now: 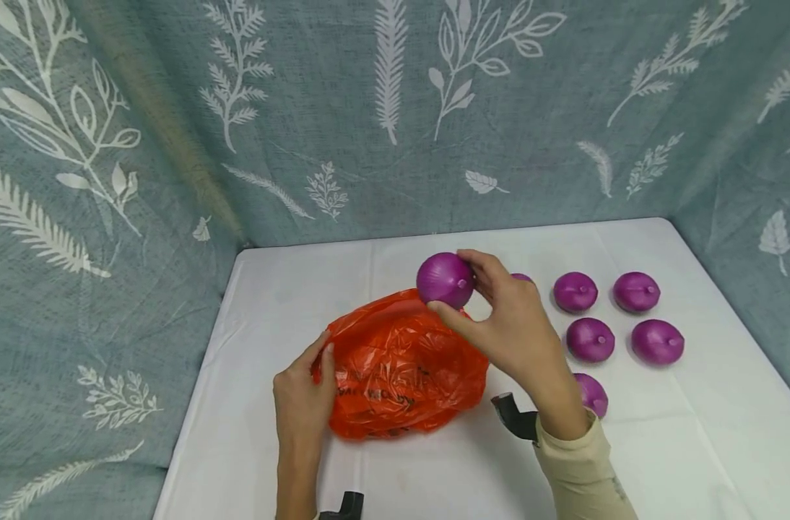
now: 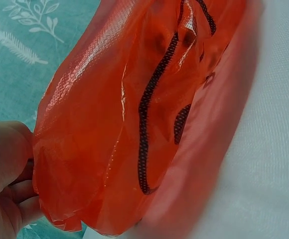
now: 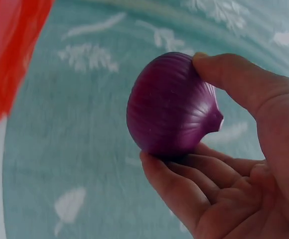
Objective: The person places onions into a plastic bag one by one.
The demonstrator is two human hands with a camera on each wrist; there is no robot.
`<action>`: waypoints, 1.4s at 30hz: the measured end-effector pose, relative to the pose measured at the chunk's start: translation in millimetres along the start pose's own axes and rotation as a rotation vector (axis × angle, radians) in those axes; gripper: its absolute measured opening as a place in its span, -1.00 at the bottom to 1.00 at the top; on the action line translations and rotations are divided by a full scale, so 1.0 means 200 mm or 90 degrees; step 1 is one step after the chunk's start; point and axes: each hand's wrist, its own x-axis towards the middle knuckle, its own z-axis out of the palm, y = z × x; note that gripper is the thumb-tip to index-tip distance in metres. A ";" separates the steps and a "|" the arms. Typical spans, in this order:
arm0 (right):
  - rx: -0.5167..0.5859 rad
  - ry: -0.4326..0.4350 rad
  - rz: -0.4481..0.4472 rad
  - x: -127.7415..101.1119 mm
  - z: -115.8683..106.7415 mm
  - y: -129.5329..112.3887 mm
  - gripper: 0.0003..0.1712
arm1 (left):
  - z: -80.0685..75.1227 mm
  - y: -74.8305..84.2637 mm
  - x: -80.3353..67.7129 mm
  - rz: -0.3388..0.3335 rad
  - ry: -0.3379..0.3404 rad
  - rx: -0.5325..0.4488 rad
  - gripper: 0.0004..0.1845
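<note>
A purple onion (image 1: 444,280) is pinched between the thumb and fingers of my right hand (image 1: 508,318), raised just above the far edge of a red plastic bag. In the right wrist view the onion (image 3: 172,107) shows its ribbed skin and short stem end. My left hand (image 1: 307,390) grips the left edge of the red plastic bag (image 1: 401,375), which has dark printing on it. The left wrist view shows fingers partly hidden behind the bag (image 2: 99,149). What lies inside the bag cannot be made out.
Several more purple onions stand on the right of the white table (image 1: 707,433), among them one onion (image 1: 658,342) near the right edge. Another onion (image 1: 590,395) is partly hidden by the right forearm. A leaf-patterned curtain (image 1: 343,108) surrounds the table's back and sides.
</note>
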 end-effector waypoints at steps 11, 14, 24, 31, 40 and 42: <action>-0.031 -0.116 0.003 0.07 0.27 -0.01 -0.16 | 0.01 -0.01 0.00 0.009 0.005 -0.004 -0.65; -0.063 -0.147 0.014 0.07 0.32 0.01 -0.19 | 0.01 -0.01 0.00 0.011 0.002 -0.008 -0.66; -0.101 -0.228 0.053 0.07 0.53 0.05 -0.29 | 0.02 0.01 0.00 0.015 -0.008 -0.012 -0.64; -0.108 -0.226 0.103 0.07 0.65 0.07 -0.40 | 0.02 0.02 -0.01 0.011 -0.015 -0.009 -0.64; -0.106 -0.225 0.136 0.09 0.73 0.11 -0.50 | 0.03 0.02 -0.01 0.019 -0.016 -0.015 -0.64; -0.106 -0.224 0.141 0.08 0.75 0.11 -0.51 | 0.03 0.02 -0.02 0.019 -0.020 -0.016 -0.64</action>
